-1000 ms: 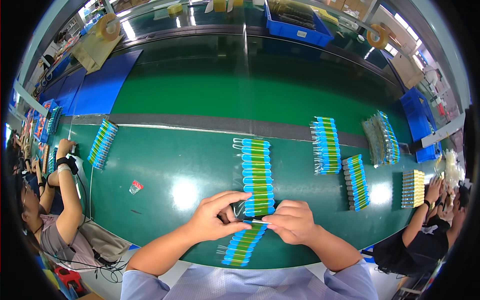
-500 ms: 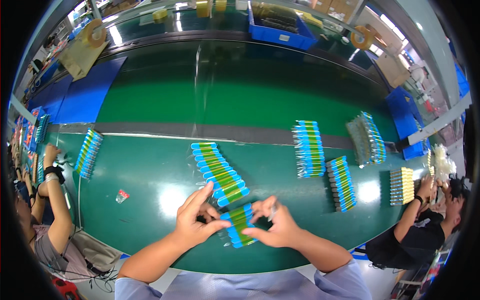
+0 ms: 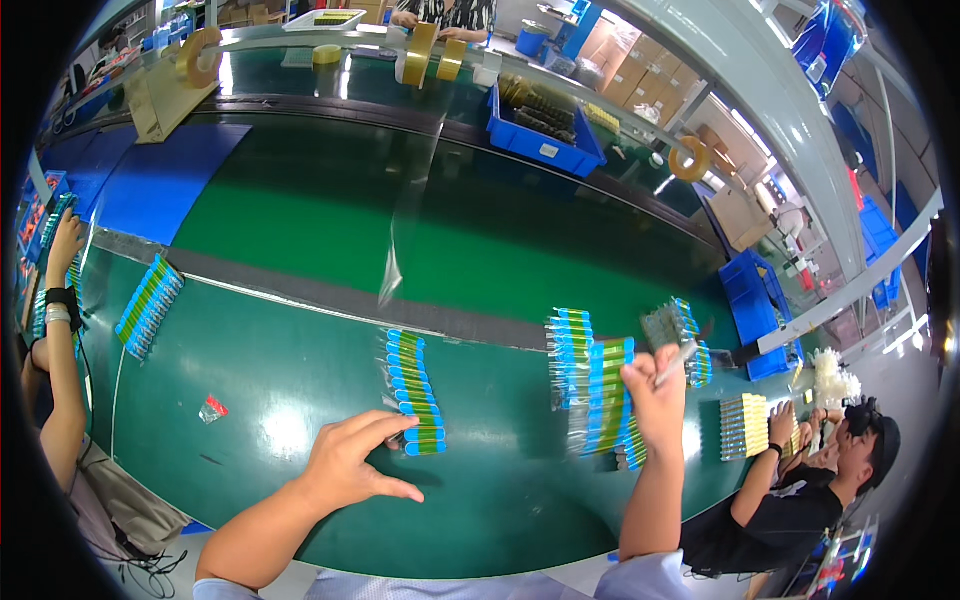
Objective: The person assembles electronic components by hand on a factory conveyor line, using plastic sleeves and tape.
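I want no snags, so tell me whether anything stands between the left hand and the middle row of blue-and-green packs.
Nothing visible does. The left hand reaches the blue-and-green row, its fingers at the row's near left edge; contact itself is unclear.
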The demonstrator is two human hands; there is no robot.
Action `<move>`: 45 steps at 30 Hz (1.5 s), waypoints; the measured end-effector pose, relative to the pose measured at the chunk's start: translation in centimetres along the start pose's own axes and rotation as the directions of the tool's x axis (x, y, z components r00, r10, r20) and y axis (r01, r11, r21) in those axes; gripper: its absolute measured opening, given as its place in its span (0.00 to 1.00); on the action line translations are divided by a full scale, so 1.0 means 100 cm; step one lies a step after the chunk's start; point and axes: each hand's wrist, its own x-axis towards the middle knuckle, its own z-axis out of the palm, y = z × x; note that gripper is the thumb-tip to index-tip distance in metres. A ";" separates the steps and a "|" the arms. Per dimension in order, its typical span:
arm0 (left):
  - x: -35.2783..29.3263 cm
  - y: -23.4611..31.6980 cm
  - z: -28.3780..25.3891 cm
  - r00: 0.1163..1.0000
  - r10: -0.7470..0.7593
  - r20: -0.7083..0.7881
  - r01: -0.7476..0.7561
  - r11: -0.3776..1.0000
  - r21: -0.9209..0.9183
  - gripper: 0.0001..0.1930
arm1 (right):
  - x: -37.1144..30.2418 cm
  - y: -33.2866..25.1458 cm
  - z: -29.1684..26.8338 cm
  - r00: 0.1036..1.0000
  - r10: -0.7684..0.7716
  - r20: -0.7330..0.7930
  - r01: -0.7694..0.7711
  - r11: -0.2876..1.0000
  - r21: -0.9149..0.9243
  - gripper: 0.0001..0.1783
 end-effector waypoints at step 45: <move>-0.001 0.021 0.019 0.938 0.115 0.327 -0.270 0.835 0.479 0.07 | -0.088 -0.023 -0.016 0.955 0.296 -0.030 -0.223 0.646 -0.730 0.18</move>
